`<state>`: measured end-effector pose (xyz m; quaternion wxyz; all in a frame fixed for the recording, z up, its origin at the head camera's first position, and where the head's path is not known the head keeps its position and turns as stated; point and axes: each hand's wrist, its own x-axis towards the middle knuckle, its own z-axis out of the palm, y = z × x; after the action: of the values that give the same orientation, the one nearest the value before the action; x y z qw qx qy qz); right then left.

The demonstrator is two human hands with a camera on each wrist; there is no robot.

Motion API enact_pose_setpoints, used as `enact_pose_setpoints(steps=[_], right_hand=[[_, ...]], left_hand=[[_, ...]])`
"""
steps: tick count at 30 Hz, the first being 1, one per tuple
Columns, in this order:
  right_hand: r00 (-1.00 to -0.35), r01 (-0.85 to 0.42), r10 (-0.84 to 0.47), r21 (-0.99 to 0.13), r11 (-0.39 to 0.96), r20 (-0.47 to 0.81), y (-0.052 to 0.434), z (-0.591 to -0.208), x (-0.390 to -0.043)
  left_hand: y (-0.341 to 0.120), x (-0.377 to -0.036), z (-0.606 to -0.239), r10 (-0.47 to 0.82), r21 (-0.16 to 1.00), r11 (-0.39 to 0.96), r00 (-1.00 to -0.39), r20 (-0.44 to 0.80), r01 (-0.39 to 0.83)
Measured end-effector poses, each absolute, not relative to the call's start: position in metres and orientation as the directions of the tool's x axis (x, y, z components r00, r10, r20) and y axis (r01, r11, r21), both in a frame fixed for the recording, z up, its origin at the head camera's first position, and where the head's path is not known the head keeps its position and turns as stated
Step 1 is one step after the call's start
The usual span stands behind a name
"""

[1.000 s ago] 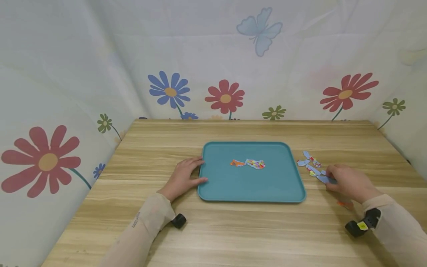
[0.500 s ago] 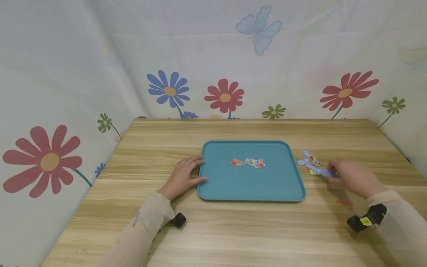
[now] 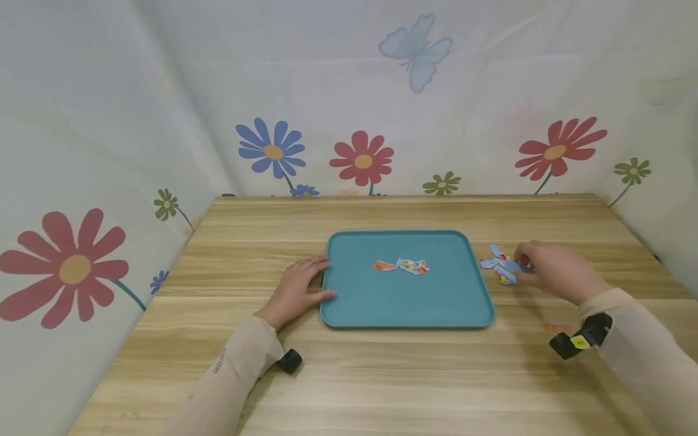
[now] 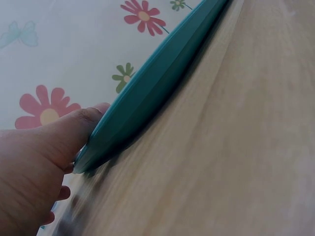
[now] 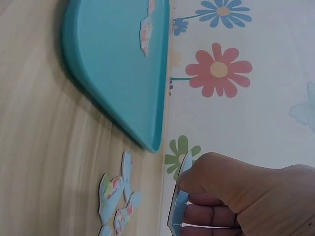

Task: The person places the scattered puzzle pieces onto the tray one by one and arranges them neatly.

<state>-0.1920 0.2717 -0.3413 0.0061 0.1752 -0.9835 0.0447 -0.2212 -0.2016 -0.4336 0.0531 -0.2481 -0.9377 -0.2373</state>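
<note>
The right hand (image 3: 561,272) pinches a blue piece (image 5: 178,209), now nearer the right edge of the tray (image 3: 403,306); its pick-up looks done. The left hand (image 3: 294,290), thumb wide of fingers, touches the left edge.

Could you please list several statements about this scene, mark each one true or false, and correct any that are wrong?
1. The left hand touches the edge of the tray. True.
2. The tray is red. False: it is teal.
3. The right hand holds a light blue piece. True.
4. A multicoloured piece and an orange piece lie on the tray. True.
5. All the pieces are on the tray. False: for one, a second orange piece lies on the wooden table.
6. The printed butterfly is red. False: the butterfly is pale blue.
</note>
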Motion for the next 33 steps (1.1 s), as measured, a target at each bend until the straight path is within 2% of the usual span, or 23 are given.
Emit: enact_pose_setpoints(steps=[15,33], right_hand=[[-0.931,-0.365,-0.366,-0.126,0.923,0.017,0.24,-0.335,-0.214],[-0.918,-0.392,-0.396,-0.15,0.908,0.0,0.204,-0.354,-0.232]], left_hand=[[-0.203,-0.22,-0.436,0.44,0.414,0.764,-0.869,0.225,0.494],[-0.2,-0.217,-0.434,0.44,0.4,0.762,-0.86,0.257,0.509]])
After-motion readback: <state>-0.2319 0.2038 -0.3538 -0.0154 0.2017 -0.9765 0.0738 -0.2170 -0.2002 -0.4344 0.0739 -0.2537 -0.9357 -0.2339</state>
